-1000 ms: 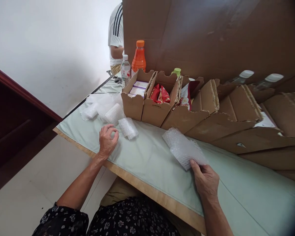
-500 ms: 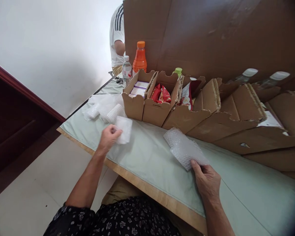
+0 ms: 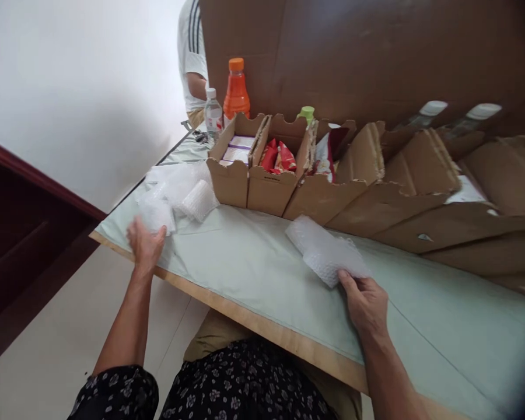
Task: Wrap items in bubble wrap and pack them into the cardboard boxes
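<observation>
At the table's left end, my left hand (image 3: 147,244) is open, thumb and fingers apart, slightly blurred. Just beyond its fingertips lies a small folded piece of bubble wrap (image 3: 158,217), against a loose pile of clear bubble wrap (image 3: 175,182). A rolled piece of bubble wrap (image 3: 200,201) rests at the pile's right side. My right hand (image 3: 367,300) pinches the near corner of some flat bubble wrap sheets (image 3: 328,252) between thumb and fingers. These sheets overlap and lie over the cloth in front of the boxes.
A row of cardboard bins (image 3: 266,189) lines the back, holding purple-edged boxes (image 3: 237,153), red packets (image 3: 279,156) and other packs. Behind them stand an orange bottle (image 3: 236,93), a clear bottle (image 3: 213,116) and a tall cardboard panel (image 3: 354,52). A person in a white sleeve (image 3: 195,44) is beyond.
My left hand has carried the small folded bubble wrap leftward to the pile and loosened its fingers. My right hand still holds its sheets. The view has shifted slightly.
</observation>
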A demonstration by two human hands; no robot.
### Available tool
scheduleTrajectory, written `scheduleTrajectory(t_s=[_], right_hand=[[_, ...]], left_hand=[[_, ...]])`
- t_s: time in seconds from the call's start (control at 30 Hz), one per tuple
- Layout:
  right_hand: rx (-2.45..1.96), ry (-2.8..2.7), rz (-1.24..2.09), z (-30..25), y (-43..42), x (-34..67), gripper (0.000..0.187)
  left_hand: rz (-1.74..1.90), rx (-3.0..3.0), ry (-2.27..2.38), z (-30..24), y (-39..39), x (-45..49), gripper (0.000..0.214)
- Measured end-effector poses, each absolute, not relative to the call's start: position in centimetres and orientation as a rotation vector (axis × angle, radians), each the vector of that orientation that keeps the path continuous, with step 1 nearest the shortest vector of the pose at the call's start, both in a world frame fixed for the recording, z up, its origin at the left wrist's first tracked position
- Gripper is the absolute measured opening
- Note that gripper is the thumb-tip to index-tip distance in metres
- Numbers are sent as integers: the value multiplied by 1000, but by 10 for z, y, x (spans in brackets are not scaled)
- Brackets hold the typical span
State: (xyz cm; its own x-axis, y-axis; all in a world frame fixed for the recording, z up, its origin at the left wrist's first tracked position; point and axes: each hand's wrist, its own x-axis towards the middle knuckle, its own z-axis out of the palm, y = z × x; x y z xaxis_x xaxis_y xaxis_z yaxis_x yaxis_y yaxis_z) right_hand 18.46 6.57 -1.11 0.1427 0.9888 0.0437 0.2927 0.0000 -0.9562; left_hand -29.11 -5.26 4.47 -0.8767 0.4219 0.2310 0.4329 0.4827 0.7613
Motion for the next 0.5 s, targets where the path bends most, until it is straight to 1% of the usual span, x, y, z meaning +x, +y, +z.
scheduleTrajectory(t_s=[0.1,0.17,0.23,0.3,0.37,0.4,0.43,0.5], right_hand=[[-1353,-1241,1132,0,56,187,40],[-1307,-1257,1209,8,46,188,44],[-1248,-1271,1333,15,37,187,46],[-1194,-1277,1466,20,29,183,48],[-1168,-1274,1565,22,23,179,50],[-1170,-1261,1603,21,20,178,53],[-1178,-1240,1634,20,17,179,57],[-1218,-1166,1632,17,10,187,69]], left_hand=[[-1620,-850,-2524,43,-66,-257,88],[-1856,-1029,-2547,39,-70,-223,86],[-1999,-1292,-2642,36,-68,-183,81],[-2147,-1563,-2670,33,-60,-142,86],[-2417,-1794,-2681,34,-50,-108,88],[-2531,-1875,-2717,34,-46,-95,83],[-2597,-1921,-2784,35,-43,-85,72],[-2536,-1911,-2958,34,-41,-73,48]])
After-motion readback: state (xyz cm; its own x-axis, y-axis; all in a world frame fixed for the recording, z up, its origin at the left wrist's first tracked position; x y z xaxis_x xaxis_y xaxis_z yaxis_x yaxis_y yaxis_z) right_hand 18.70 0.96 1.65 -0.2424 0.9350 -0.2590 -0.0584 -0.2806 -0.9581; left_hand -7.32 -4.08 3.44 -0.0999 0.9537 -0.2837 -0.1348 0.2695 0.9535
